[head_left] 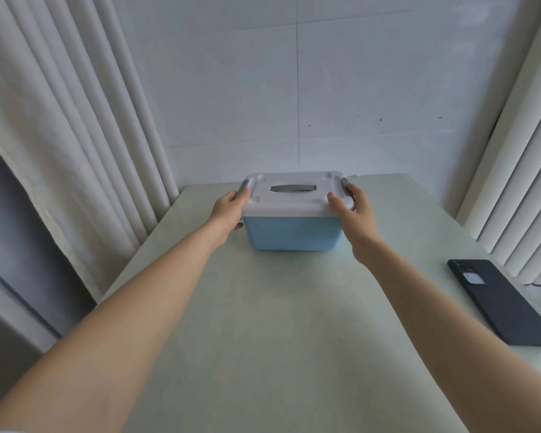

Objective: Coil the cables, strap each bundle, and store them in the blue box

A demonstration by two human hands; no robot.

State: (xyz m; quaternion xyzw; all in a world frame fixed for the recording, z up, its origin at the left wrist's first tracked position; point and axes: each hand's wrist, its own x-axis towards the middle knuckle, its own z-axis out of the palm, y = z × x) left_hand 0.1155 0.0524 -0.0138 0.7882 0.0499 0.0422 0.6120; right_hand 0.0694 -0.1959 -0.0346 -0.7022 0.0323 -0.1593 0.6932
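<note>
The blue box (291, 234) stands near the far edge of the pale table (278, 323), closed by a white lid (294, 195) with a grey handle recessed in its top. My left hand (228, 210) grips the box's left side, thumb on the grey latch there. My right hand (353, 207) holds the right side, fingers over the other grey latch and thumb on the lid. No cables are in view.
A black phone (500, 303) lies face down at the table's right edge. White curtains (75, 126) hang to the left and right. A white tiled wall (294, 89) rises just behind the table.
</note>
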